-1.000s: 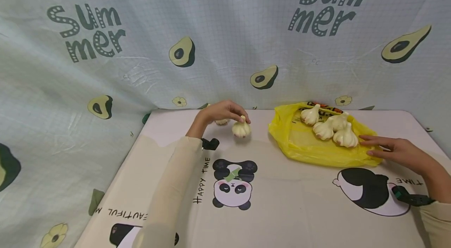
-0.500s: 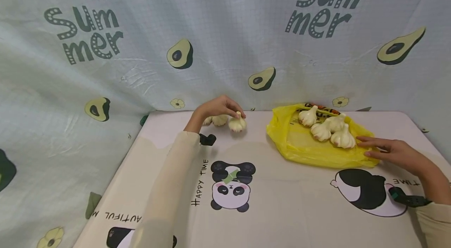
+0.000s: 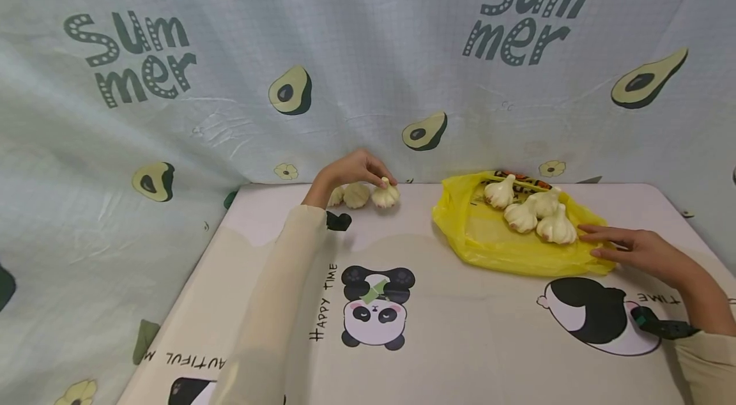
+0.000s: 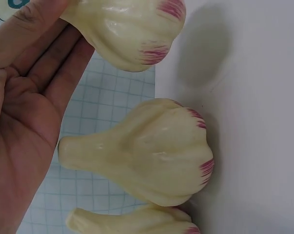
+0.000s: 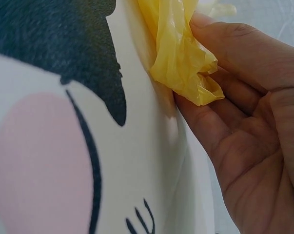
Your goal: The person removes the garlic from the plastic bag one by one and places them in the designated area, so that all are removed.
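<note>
At the back of the table, my left hand (image 3: pixel 358 168) pinches a garlic bulb (image 3: pixel 386 195) by its stem. Two further garlic bulbs line up to its left: the nearer one (image 3: pixel 356 195) shows whole, and the outer one (image 3: pixel 336 197) is partly hidden by the wrist. The left wrist view shows the held garlic bulb (image 4: pixel 132 29) with its pink-streaked base towards the table. On the right, my right hand (image 3: pixel 646 255) holds the end of a yellow plastic bag (image 3: pixel 489 242) between thumb and fingers. Several garlic bulbs (image 3: pixel 556 226) lie on the bag.
A pale cloth (image 3: pixel 448 328) with panda drawings covers the table. Behind it hangs a light curtain (image 3: pixel 356 28) printed with avocados and lettering, reaching the table's back edge.
My left hand has moved the held garlic bulb back and slightly left, into line with the other two, which now show more fully. My right hand stays at the bag.
</note>
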Demonstrator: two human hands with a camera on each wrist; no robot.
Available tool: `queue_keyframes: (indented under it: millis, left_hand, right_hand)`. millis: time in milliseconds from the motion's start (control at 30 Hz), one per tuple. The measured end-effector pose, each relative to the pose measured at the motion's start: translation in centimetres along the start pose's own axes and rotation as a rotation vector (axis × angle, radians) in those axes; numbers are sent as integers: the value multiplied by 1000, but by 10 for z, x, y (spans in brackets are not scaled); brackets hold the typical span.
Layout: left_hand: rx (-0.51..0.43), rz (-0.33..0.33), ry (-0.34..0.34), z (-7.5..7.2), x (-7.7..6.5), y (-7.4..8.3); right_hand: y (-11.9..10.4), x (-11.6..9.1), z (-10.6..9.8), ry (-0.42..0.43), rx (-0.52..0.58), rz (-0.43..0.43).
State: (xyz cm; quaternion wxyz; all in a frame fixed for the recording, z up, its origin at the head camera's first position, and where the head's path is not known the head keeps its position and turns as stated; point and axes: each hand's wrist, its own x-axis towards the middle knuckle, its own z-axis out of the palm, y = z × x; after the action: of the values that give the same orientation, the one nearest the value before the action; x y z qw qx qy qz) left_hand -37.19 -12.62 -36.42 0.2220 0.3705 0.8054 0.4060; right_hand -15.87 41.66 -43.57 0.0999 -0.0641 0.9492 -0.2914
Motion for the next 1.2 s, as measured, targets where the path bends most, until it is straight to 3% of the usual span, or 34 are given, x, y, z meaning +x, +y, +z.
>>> queue_keyframes:
  millis: [367, 667, 833, 1200]
  left_hand:
    - [46, -50, -34, -6, 8, 2]
    - [51, -48, -71, -8, 15, 2]
    - [82, -38, -103, -7, 19, 2]
    - [158, -84, -131, -4, 25, 4]
  right_hand:
    - [1, 0, -2, 6, 2, -8]
    - [1, 2, -3, 4, 6, -22]
    - [1, 2, -3, 0, 16, -17]
    - [2, 2, -2, 4, 14, -6]
